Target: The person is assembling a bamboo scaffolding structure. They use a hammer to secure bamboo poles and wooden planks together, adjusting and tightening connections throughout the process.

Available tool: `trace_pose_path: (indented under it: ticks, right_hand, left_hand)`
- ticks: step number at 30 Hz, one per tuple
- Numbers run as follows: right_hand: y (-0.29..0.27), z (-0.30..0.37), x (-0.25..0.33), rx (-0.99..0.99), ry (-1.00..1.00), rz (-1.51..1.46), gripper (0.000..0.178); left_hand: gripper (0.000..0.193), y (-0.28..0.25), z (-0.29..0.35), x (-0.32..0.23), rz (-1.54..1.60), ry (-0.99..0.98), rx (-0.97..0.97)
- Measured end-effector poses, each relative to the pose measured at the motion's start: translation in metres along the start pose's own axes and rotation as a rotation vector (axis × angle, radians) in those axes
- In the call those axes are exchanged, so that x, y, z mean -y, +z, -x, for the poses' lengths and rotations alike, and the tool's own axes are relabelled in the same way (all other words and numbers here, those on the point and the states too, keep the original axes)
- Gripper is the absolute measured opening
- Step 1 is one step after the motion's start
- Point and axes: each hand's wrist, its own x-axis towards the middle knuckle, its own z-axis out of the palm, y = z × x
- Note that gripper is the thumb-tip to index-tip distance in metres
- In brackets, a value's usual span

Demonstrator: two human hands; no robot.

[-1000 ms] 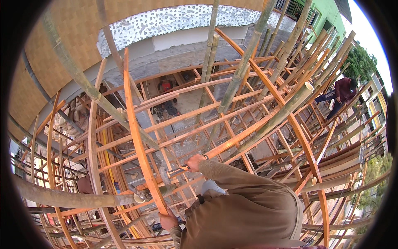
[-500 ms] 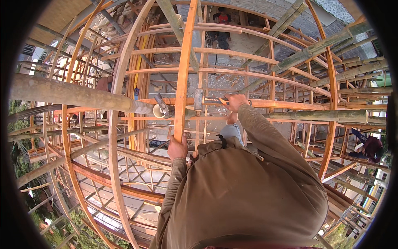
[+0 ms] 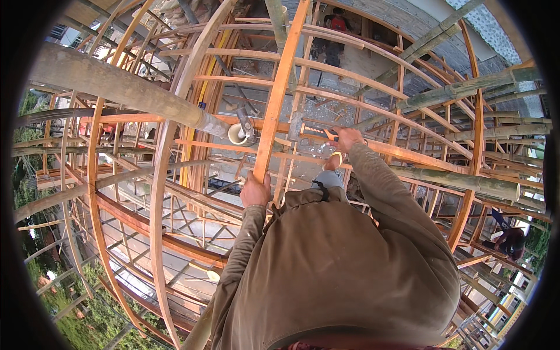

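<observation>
While our left hand (image 3: 255, 191) wraps the orange wooden rib (image 3: 279, 90), which runs straight up and away from it, our right hand (image 3: 345, 139) clenches a small tool (image 3: 330, 133) farther right.

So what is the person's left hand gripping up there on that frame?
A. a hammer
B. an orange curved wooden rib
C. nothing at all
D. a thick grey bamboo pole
B: the left hand is wrapped around the orange curved wooden rib that rises straight up from it, while the grey bamboo pole lies apart to the left.
</observation>
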Motion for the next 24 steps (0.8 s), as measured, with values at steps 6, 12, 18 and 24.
trace_pose_path:
  ticks: [6,12,18,24]
  right_hand:
    - [0.000,-0.003,0.001,-0.061,-0.127,-0.114,0.081]
    - [-0.003,-0.018,0.026,0.002,-0.106,-0.088,0.078]
    - [0.001,-0.021,0.037,-0.048,-0.112,-0.117,0.072]
    - [0.002,-0.019,0.033,0.005,-0.048,-0.038,0.066]
  left_hand:
    - [0.057,-0.008,0.002,-0.006,0.009,-0.036,0.049]
    - [0.059,-0.011,0.004,-0.006,0.050,0.003,-0.008]
    - [0.061,-0.009,0.005,-0.004,0.063,0.014,-0.013]
    - [0.062,-0.006,0.002,-0.005,-0.001,-0.026,0.025]
